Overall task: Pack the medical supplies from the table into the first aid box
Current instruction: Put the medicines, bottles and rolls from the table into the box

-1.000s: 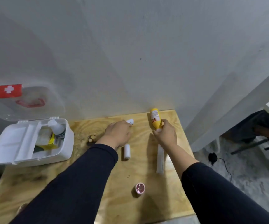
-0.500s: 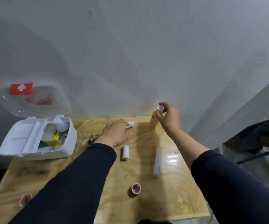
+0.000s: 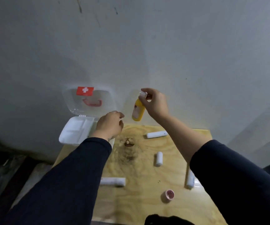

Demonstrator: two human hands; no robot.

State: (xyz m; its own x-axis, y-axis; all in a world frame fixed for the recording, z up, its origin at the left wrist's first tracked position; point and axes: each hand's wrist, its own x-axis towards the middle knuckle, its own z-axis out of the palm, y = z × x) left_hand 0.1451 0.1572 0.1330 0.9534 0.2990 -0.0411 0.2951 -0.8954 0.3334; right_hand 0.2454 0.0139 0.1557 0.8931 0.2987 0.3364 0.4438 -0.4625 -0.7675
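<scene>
The white first aid box [image 3: 73, 132] stands open at the table's far left corner, its clear lid [image 3: 107, 101] with a red cross sticker leaning on the wall. My right hand [image 3: 155, 103] pinches a yellow bottle [image 3: 138, 111] by its white cap, and the bottle hangs in the air just right of the box. My left hand [image 3: 110, 125] hovers over the box's right side, fingers loosely apart, with nothing visible in it; it hides the box's contents. White bandage rolls [image 3: 157, 134] [image 3: 159, 158] [image 3: 113, 181] and a pink tape roll [image 3: 169, 194] lie on the table.
The plywood table [image 3: 147, 208] stands against a grey wall. A long white tube [image 3: 190, 178] lies partly under my right sleeve. A dark knot [image 3: 128, 142] marks the wood near the box. Dark floor drops away on the left.
My right hand has carried the yellow bottle up and left toward the box. My left hand has left the bandage roll on the table and moved over the box. The view has swung left.
</scene>
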